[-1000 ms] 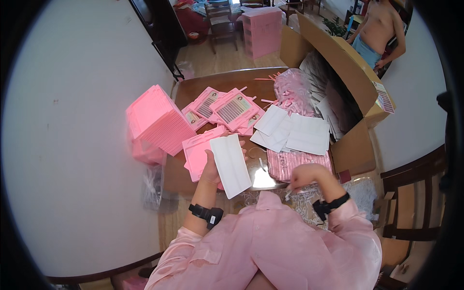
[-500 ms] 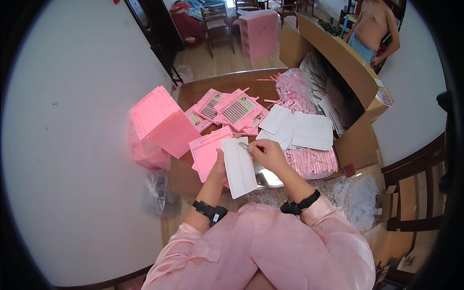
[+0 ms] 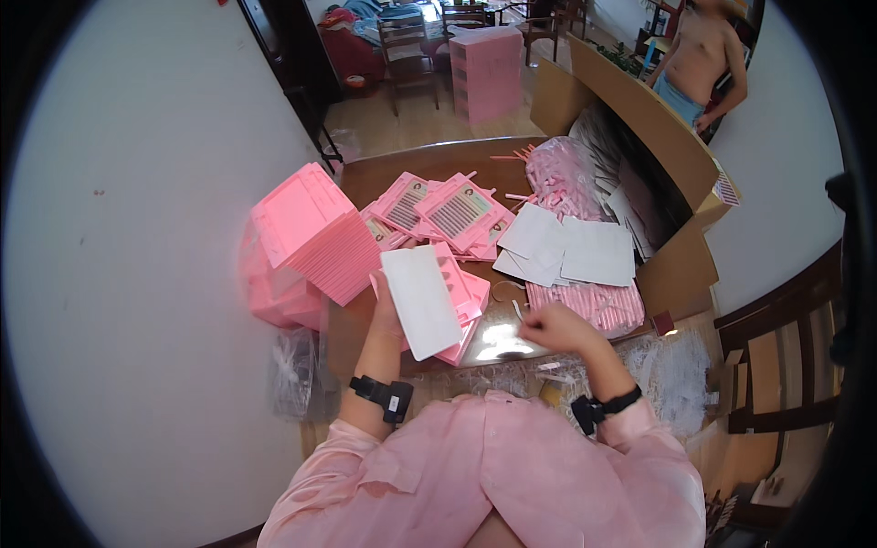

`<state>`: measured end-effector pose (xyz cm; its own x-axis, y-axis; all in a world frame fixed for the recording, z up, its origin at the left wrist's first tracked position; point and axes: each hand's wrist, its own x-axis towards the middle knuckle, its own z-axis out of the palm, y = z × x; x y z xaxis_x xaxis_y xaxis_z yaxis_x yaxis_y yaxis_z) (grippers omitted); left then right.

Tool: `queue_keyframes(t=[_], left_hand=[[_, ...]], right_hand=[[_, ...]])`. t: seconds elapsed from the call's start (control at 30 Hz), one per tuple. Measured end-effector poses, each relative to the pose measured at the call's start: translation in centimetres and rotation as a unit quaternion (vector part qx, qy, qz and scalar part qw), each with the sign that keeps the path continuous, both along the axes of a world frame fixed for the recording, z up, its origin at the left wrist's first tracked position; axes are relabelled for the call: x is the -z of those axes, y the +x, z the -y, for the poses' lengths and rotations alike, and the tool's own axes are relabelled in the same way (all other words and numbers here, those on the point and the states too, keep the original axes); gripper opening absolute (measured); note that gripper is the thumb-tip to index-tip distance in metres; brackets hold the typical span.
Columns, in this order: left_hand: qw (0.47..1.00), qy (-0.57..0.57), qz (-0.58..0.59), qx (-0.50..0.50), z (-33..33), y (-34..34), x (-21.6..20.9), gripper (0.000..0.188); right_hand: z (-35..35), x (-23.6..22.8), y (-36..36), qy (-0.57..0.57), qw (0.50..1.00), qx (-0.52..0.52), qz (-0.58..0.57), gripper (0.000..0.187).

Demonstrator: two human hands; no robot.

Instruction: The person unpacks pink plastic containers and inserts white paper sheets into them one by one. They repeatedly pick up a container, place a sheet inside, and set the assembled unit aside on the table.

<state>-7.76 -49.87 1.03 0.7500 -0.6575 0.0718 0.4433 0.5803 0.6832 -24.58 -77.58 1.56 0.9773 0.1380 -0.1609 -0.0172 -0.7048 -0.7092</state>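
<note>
My left hand (image 3: 389,309) is closed around the left edge of a flat white rectangular card (image 3: 422,306), its fingers partly hidden behind it. Beneath and beside the card lie pink plastic trays (image 3: 470,297) on the brown table. My right hand (image 3: 559,327) is off to the right, apart from the card, fingers curled in a pinch. A thin white strip (image 3: 518,310) shows at its fingertips. Beyond the card, several pink cases with dark-lined inserts (image 3: 459,215) lie in a loose pile.
A tall stack of pink trays (image 3: 315,233) leans at the left. White cards (image 3: 598,251) rest on bagged pink sticks (image 3: 589,309) at the right, beside a large open cardboard box (image 3: 681,274). Another person (image 3: 703,64) stands beyond the box. Clear plastic scraps (image 3: 667,374) litter the floor.
My right hand has left the card's upper edge and moved right and slightly down, a thin strip at its fingertips. My left hand and the card have shifted left, over the pink trays.
</note>
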Motion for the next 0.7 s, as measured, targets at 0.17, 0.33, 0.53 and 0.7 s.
queue_keyframes(t=[0.17, 0.33, 0.53, 0.7], left_hand=[[0.994, 0.035, 0.026, 0.1, 2.1, -2.4, 1.6, 0.106], [0.995, 0.07, -0.03, 0.065, 1.6, -3.1, 3.3, 0.103], [0.995, 0.074, -0.013, 0.07, -0.1, -3.5, 3.6, 0.104], [0.997, 0.046, 0.022, 0.052, -0.2, -3.7, 2.8, 0.106]], right_hand=[[-7.8, -1.7, 6.9, 0.256, 0.94, 0.186, 0.129, 0.022], [-10.8, -2.2, 7.5, 0.203, 0.952, 0.196, 0.118, 0.024], [-11.3, -2.5, 7.4, 0.189, 0.958, 0.186, 0.111, 0.023], [-11.7, -2.0, 7.6, 0.21, 0.956, 0.164, 0.124, 0.022]])
